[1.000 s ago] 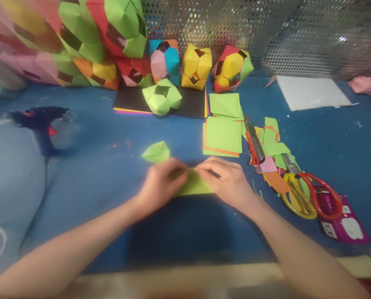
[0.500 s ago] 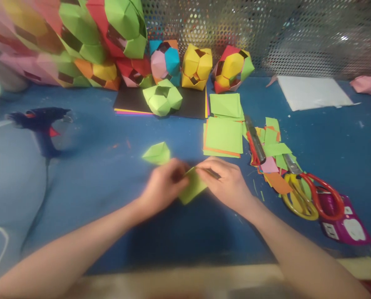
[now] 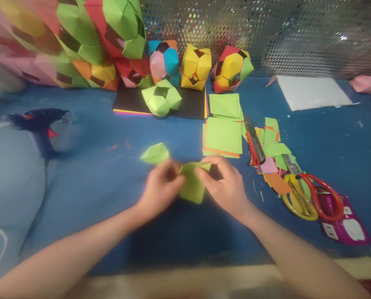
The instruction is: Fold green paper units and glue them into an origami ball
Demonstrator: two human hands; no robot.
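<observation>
A green sheet of paper [image 3: 192, 185] is held up between my two hands above the blue table. My left hand [image 3: 164, 182] pinches its left edge, thumb toward me. On the other side, my right hand [image 3: 224, 182] grips the upper right corner between thumb and fingers. Just beyond my left hand lies a folded green paper piece [image 3: 156, 153]. Past my right hand is a stack of square papers [image 3: 224, 135], mostly green with some orange beneath. My fingers hide parts of the sheet's edges.
A blue glue gun [image 3: 38, 124] with a cord lies at left. On the right are paper scraps [image 3: 274, 145], a box cutter [image 3: 254, 141], scissors [image 3: 297, 199] and a purple packet [image 3: 344, 224]. Folded paper balls [image 3: 196, 66] line the back, before a perforated metal panel [image 3: 235, 25].
The green sheet has turned between my hands, and its face now shows more broadly. My right hand has shifted slightly, its thumb now lying across the sheet's front.
</observation>
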